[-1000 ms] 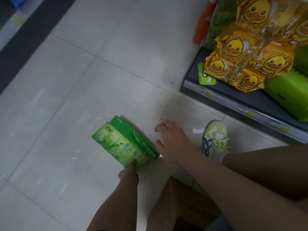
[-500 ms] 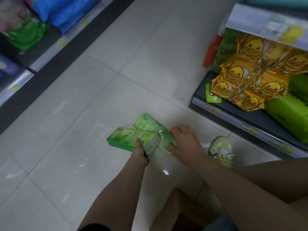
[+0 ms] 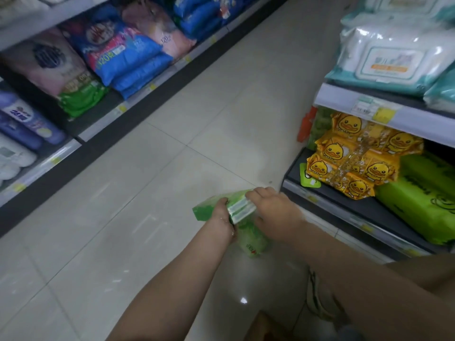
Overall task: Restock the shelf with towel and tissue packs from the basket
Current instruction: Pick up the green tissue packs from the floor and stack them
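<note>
Pale tiled floor (image 3: 172, 183) fills the middle of the frame. At right, the bottom shelf (image 3: 320, 193) carries yellow duck-print packs (image 3: 354, 158) and large green packs (image 3: 423, 200) side by side; the shelf above (image 3: 349, 99) holds white wet-wipe packs (image 3: 391, 55). At upper left, another shelf (image 3: 98, 114) bears blue and pink bags (image 3: 123, 52).

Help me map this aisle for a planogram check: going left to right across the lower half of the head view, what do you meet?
Purple packs on the left shelf → left hand → green tissue pack held in both hands → right hand → yellow duck-print packs → large green packs on the bottom right shelf.
</note>
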The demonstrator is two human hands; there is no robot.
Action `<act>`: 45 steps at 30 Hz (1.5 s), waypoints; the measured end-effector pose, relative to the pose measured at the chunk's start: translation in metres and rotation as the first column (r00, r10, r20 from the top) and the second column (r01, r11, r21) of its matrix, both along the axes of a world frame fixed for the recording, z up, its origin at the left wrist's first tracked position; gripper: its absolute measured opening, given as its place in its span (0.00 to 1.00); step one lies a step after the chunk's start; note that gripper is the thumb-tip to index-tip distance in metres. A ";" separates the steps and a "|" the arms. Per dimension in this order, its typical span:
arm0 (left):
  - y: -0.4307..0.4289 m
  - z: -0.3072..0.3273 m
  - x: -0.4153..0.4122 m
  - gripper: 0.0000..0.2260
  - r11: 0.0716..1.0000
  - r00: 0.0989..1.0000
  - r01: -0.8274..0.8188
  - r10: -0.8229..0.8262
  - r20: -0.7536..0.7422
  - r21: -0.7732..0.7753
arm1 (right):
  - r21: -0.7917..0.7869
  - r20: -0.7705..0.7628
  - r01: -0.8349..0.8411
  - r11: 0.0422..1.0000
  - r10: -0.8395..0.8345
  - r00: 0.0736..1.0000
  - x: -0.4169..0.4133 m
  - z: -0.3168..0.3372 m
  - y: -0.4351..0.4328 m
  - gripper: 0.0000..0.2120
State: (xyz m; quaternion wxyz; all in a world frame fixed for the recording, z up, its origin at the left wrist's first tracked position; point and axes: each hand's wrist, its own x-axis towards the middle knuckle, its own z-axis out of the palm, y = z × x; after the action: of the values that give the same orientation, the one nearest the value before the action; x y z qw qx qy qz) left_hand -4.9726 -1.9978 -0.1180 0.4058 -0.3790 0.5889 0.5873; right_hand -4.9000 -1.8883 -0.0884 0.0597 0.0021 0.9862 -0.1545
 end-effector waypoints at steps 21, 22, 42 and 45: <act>0.048 0.077 0.002 0.29 0.622 0.373 0.612 -0.772 -0.515 -0.488 | 0.388 -0.073 -0.032 0.921 0.065 0.995 -0.007 0.158 0.090 0.22; 0.050 0.081 -0.001 0.38 0.609 0.308 0.586 -0.778 -0.548 -0.535 | 0.361 -0.098 -0.024 0.932 0.064 0.993 -0.006 0.166 0.095 0.22; 0.091 0.185 -0.045 0.23 0.775 -0.220 0.154 -0.577 -0.786 -0.612 | 0.549 -0.478 0.194 0.813 0.114 0.871 0.034 0.272 0.119 0.31; 0.092 0.208 -0.048 0.24 0.802 -0.264 0.083 -0.555 -0.789 -0.592 | 0.594 -0.475 0.198 0.780 0.141 0.869 0.035 0.284 0.121 0.28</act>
State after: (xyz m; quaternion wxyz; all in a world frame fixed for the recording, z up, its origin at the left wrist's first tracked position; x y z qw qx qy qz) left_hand -5.0210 -1.9055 0.0900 -0.1018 0.3129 0.8440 0.4236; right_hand -4.8646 -1.7678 0.1961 -0.2012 -0.0024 0.9619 0.1852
